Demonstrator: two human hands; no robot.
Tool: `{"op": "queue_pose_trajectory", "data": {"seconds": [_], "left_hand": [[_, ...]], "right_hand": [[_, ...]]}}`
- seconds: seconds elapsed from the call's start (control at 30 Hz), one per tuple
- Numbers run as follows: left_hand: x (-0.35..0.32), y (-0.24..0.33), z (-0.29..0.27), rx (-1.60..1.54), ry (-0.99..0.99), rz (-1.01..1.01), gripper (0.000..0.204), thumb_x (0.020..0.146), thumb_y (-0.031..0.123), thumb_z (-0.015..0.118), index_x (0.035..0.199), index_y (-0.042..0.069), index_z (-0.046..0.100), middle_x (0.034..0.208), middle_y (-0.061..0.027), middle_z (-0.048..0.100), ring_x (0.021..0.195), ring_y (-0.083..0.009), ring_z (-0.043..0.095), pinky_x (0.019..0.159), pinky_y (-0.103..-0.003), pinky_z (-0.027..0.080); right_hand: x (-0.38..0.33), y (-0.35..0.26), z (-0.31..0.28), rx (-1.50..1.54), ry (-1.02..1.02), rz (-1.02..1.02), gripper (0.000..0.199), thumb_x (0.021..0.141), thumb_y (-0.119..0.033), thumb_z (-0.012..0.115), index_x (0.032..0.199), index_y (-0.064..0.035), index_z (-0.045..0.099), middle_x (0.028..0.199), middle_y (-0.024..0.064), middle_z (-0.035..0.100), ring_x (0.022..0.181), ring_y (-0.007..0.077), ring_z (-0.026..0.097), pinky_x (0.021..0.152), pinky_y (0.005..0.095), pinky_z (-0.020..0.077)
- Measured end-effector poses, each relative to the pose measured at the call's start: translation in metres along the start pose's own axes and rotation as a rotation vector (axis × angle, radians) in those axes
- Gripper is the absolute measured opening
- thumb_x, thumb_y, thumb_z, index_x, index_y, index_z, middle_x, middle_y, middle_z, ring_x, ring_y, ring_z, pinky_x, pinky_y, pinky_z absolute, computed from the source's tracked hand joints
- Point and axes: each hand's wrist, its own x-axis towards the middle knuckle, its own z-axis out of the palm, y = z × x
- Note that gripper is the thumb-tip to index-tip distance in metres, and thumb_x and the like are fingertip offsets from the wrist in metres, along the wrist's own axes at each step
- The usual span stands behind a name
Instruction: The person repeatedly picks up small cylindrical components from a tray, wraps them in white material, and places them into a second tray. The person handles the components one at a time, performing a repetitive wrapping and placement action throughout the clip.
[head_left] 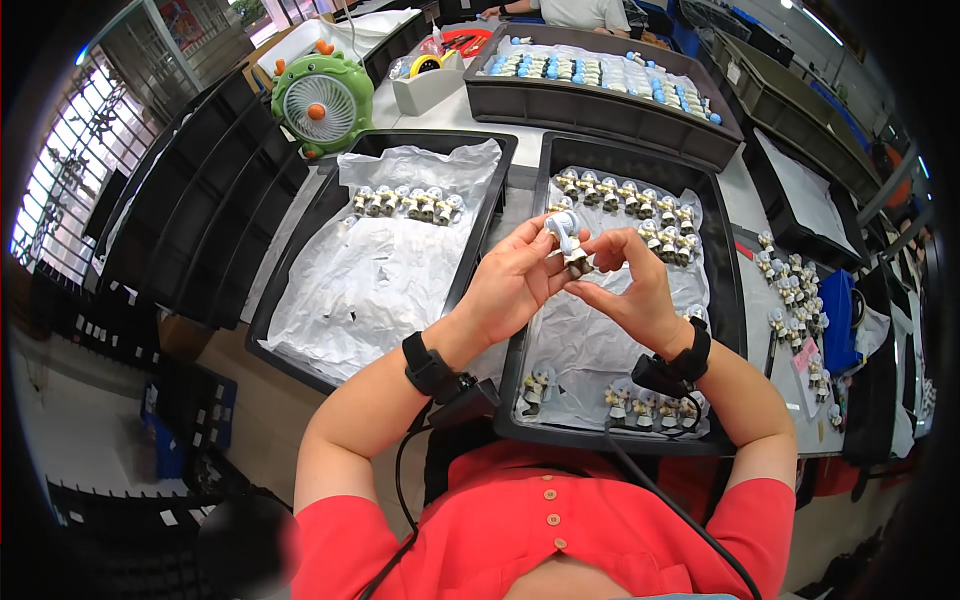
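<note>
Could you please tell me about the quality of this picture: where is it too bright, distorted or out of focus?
Head view, overall: fisheye distortion bends straight edges near the rim, and the corners go black; head view, left: the barred window glares almost white; head view, lower left: a dark round patch is badly blurred; head view, centre: the held figurine looks fairly clear.

A small, glossy, pale-blue-haired figurine (pixel 569 240) with a white body and dark base leaned, head uppermost, right of upper centre.
</note>
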Motion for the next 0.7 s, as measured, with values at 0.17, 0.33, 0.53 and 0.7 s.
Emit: {"op": "queue_pose_trajectory", "data": {"seconds": [0.17, 0.33, 0.53, 0.7], "left_hand": [[-0.001, -0.001, -0.003, 0.030, 0.053, -0.045, 0.029, 0.097, 0.021, 0.040, 0.122, 0.005, 0.041, 0.115, -0.0084, 0.053, 0.105, -0.0190, 0.054, 0.087, -0.034, 0.047], [-0.001, -0.003, -0.006, 0.111, 0.119, -0.102, 0.027, 0.094, 0.026, 0.049, 0.113, 0.008, 0.044, 0.107, -0.0047, 0.055, 0.098, -0.0156, 0.056, 0.084, -0.034, 0.047], [-0.004, -0.006, 0.001, 0.206, 0.263, -0.019, 0.032, 0.087, 0.014, 0.060, 0.113, 0.007, 0.042, 0.100, -0.0063, 0.059, 0.091, -0.0145, 0.059, 0.080, -0.030, 0.049], [-0.001, 0.017, 0.003, 0.218, 0.354, 0.064, 0.038, 0.083, 0.006, 0.062, 0.114, 0.006, 0.040, 0.095, -0.0077, 0.061, 0.087, -0.0155, 0.061, 0.074, -0.027, 0.051]], "right_hand": [[0.000, -0.002, -0.002, -0.012, 0.004, -0.006, 0.043, 0.066, -0.013, 0.079, 0.101, -0.0060, 0.054, 0.080, 0.0037, 0.059, 0.069, 0.0122, 0.057, 0.061, 0.0256, 0.0463], [0.000, -0.006, -0.003, -0.008, 0.022, -0.003, 0.035, 0.071, -0.010, 0.074, 0.100, -0.0050, 0.054, 0.077, 0.0043, 0.060, 0.069, 0.0129, 0.058, 0.063, 0.0257, 0.0474], [-0.003, -0.004, 0.000, 0.043, -0.022, 0.033, 0.028, 0.077, -0.009, 0.069, 0.099, -0.0020, 0.054, 0.076, 0.0063, 0.061, 0.070, 0.0150, 0.060, 0.065, 0.0264, 0.0487], [-0.002, -0.004, 0.001, 0.090, -0.072, 0.044, 0.024, 0.079, -0.008, 0.067, 0.100, -0.0013, 0.056, 0.082, 0.0085, 0.064, 0.074, 0.0156, 0.062, 0.069, 0.0261, 0.0489]]}}
